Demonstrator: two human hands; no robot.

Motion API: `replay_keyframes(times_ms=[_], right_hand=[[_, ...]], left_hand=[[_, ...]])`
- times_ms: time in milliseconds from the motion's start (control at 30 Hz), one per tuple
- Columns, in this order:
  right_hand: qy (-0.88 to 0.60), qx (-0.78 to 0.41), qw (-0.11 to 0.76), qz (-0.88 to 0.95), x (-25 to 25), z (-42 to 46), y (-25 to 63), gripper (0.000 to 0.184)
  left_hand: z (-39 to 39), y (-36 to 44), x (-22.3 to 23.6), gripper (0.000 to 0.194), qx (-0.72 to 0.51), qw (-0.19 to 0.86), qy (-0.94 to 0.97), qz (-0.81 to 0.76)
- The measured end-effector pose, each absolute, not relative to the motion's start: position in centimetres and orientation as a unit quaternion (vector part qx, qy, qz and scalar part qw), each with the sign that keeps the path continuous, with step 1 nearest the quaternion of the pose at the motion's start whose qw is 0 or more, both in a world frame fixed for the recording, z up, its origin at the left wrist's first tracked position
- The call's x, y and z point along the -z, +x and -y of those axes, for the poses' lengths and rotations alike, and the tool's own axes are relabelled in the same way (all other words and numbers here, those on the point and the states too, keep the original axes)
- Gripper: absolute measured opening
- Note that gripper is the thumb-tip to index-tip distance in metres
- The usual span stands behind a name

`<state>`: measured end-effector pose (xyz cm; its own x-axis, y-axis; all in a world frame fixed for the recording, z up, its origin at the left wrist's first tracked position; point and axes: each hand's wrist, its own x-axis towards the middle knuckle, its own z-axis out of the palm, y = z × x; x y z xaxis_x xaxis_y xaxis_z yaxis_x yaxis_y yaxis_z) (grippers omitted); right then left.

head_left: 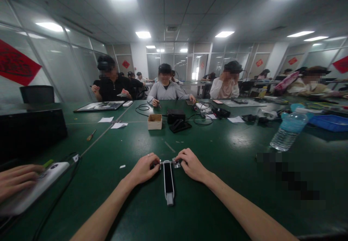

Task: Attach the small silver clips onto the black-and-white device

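A long, narrow frame with white sides and a dark middle [169, 183] lies on the green table, with a grey block [170, 199] at its near end. Across its far end runs a short metal bar with small metal fittings [177, 163]. My left hand [145, 167] is closed, its thumb and fingertips pinching the bar's left end. At the right end, my right hand [191, 164] is closed too, its curled fingertips on the metal fitting. The fingertips partly cover both ends of the bar.
An open cardboard box [154, 122] and a black device [176, 117] stand ahead. A water bottle [288, 131] is at right, a screwdriver [91, 135] at left. Another person's hand [20, 178] rests on a white device [51, 174] at far left. Several people sit across the table.
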<state>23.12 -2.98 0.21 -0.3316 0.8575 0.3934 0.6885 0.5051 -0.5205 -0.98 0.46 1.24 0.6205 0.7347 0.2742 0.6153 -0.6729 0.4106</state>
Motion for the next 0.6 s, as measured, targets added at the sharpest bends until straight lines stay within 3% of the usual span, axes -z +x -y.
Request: replay_keyframes(times_ms=[300, 500, 600], right_hand=[[-0.477, -0.120, 0.300, 0.818, 0.0, 2.8, 23.4, 0.035], [-0.521, -0.035, 0.322, 0.790, -0.5, 1.4, 26.2, 0.035], [-0.555, -0.042, 0.280, 0.782, -0.7, 0.9, 28.0, 0.031]], left_hand=[[-0.5, -1.1, -1.2, 0.012, -0.212, 0.137, 0.890, -0.381], [-0.5, -1.2, -1.2, 0.013, -0.210, 0.125, 0.894, -0.376], [-0.4, -1.2, -1.5, 0.013, -0.212, 0.123, 0.892, -0.380]])
